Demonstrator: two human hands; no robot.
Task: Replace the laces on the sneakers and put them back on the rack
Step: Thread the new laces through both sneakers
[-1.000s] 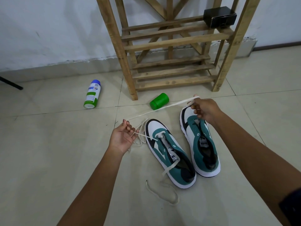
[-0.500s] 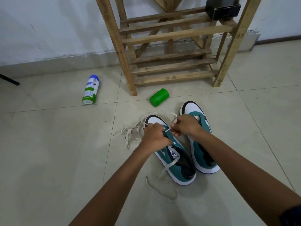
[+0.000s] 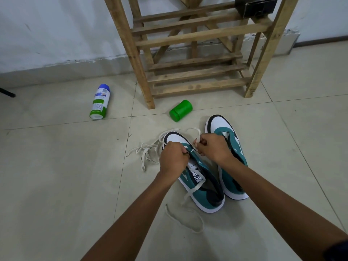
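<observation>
Pinching lace [image 3: 195, 142], both hands over left sneaker [image 3: 203, 187].

Teal, white and black sneakers [image 3: 211, 189], cream laces [image 3: 146, 153], green jar [image 3: 180, 111], pale wooden rack [image 3: 197, 72]

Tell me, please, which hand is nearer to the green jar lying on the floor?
The right hand. It sits just below the green jar, slightly to its right, pinching the lace; the left hand is lower and farther away.

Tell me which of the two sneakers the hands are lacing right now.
The left sneaker. Both hands pinch its lace over its toe end; the right sneaker lies untouched beside it, without a lace.
</observation>
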